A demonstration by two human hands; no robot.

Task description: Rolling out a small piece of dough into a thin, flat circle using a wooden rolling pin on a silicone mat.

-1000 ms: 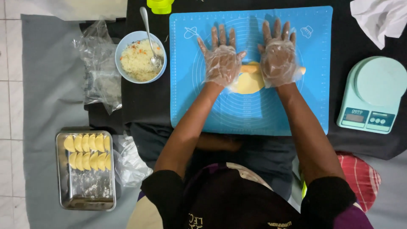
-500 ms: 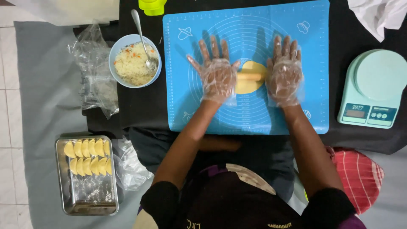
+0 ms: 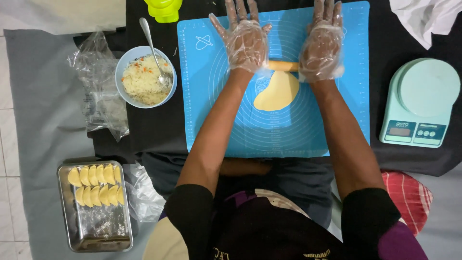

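Both gloved hands lie flat with fingers spread, the left hand (image 3: 246, 44) and right hand (image 3: 323, 48) pressing on a wooden rolling pin (image 3: 282, 66). It sits across the far edge of the yellow dough (image 3: 278, 91) on the blue mat (image 3: 202, 106). A bowl of filling (image 3: 142, 82) stands left of the mat.

Looks like a home setup rather than a proper kitchen; food is being prepped right on the floor, where white tiles (image 3: 7, 144) are seen at the left edge and a grey cloth (image 3: 43, 120) is spread over them; a blue silicone pastry mat (image 3: 288, 130) is laid on a black sheet (image 3: 154, 125); a small kitchen scale (image 3: 419, 103), a bowl of filling (image 3: 144, 79) and a steel tray of folded dumplings (image 3: 94, 207) are set around it.
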